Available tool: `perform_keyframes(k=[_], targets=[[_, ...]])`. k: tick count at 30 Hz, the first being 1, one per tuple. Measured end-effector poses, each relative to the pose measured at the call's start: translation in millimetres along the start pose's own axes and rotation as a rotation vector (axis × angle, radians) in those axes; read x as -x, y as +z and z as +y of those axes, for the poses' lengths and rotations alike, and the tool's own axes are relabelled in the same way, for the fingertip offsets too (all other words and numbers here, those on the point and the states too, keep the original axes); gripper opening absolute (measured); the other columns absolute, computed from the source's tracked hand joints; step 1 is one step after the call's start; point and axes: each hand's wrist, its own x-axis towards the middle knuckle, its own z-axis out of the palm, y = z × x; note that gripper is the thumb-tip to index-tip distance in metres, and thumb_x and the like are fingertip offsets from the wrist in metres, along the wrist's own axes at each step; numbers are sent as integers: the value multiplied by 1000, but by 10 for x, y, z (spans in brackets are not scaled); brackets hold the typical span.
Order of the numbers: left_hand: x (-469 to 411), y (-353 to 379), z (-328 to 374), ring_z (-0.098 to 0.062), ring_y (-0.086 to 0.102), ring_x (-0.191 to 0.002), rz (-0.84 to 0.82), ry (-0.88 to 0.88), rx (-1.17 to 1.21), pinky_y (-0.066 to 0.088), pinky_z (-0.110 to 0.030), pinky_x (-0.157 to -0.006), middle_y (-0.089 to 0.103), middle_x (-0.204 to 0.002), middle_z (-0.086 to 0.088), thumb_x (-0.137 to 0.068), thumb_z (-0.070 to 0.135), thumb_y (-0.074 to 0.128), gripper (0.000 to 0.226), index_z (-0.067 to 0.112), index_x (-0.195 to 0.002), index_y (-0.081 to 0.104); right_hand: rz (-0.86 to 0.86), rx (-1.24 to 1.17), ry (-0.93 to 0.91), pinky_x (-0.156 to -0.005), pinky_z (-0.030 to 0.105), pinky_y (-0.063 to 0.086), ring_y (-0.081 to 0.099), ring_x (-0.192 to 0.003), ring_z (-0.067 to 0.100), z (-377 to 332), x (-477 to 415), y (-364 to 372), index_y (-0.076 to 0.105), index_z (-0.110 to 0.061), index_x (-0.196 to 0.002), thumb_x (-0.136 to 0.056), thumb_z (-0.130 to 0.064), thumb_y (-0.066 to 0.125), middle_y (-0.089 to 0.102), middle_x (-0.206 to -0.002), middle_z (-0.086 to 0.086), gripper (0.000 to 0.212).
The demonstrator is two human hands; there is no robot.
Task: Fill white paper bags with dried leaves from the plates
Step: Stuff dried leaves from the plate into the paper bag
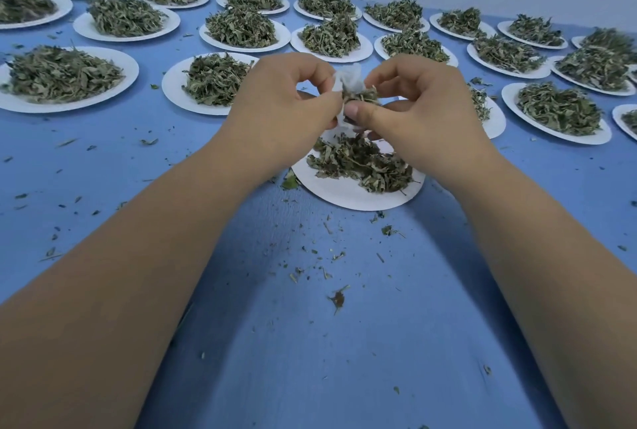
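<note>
Both arms stretched out, left hand [279, 101] pinches a small crinkly white paper bag [348, 84] while right hand [410, 104] pinches crumbly dried green leaves [362, 96] at its mouth.

Near half of the table [310, 359]: open, only flat leaf crumbs [337, 298]; clear lane between the two forearms. Nearest plate [344, 197] is blocked from above: left hand [279, 108] and right hand [420, 111] meet over it, pinching the paper bag [350, 80]. Far half: heaped plates [282, 39] in tight rows, only narrow blue gaps between rims. Widest bare patch: left, in front of the big plate [131, 66]. Right edge: plates run off frame.
</note>
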Motion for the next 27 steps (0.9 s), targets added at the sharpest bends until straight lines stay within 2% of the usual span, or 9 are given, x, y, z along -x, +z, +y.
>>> perform_keyframes(k=[3,5,8,14,16,19,23,25,27], targets=[[43,16,28,-9,73,-72,-66,61,-53,60,-38,-74,68,-106,17,-84,16,67,8,13,-77,64,29,51,44,-68,44,61,74,-69,12,25,-33,-2,63,-22,-84,-75,-28,88,75,-82,-3,27],[67,46,35,-14,73,-73,-94,72,-30,61,-42,-73,68,-108,16,-86,13,66,7,10,-79,64,76,79,59,-64,41,60,68,-64,12,47,-58,7,61,-21,-81,-73,-28,85,73,-76,0,27],[96,89,47,-23,73,-74,-112,146,-38,60,-48,-71,67,-107,12,-85,11,64,7,8,-78,63,105,147,73,-61,40,56,68,-67,24,65,-111,53,62,-17,-85,-74,-22,74,72,-77,6,17],[73,89,32,-19,73,-70,-93,162,10,62,-46,-68,66,-105,7,-86,8,63,8,4,-78,63,178,295,-10,-61,24,42,58,-75,14,37,-132,159,61,-14,-91,-79,-21,68,64,-80,-4,16],[49,78,22,-19,72,-69,-23,159,-41,61,-46,-67,67,-102,9,-87,15,64,10,11,-78,62,134,243,1,-69,27,53,64,-78,11,17,-113,151,62,-19,-97,-84,-26,69,67,-87,-6,17],[6,34,-10,-16,70,-72,94,134,-148,60,-43,-70,69,-95,4,-89,22,62,10,20,-80,62,-23,85,76,-79,44,60,73,-86,12,-10,-81,121,63,-28,-109,-84,-34,75,71,-103,-11,28],[-16,-5,-30,-6,65,-63,149,72,-205,55,-26,-64,71,-75,2,-90,28,62,9,24,-83,65,-102,-99,118,-79,39,62,77,-80,13,-26,-28,35,64,-31,-118,-82,-18,75,69,-112,-12,40],[-18,-2,-16,0,58,-59,161,56,-200,45,-16,-56,69,-74,5,-90,29,63,10,22,-84,67,-68,-106,99,-73,35,64,77,-79,10,-24,-11,5,68,-30,-113,-81,-12,82,71,-104,-12,39],[-25,-6,3,-1,56,-58,150,26,-149,42,-16,-54,68,-74,6,-91,27,65,12,17,-86,69,-14,-94,91,-71,36,64,77,-75,12,-29,-16,7,70,-27,-102,-79,-11,85,75,-87,-13,32]])
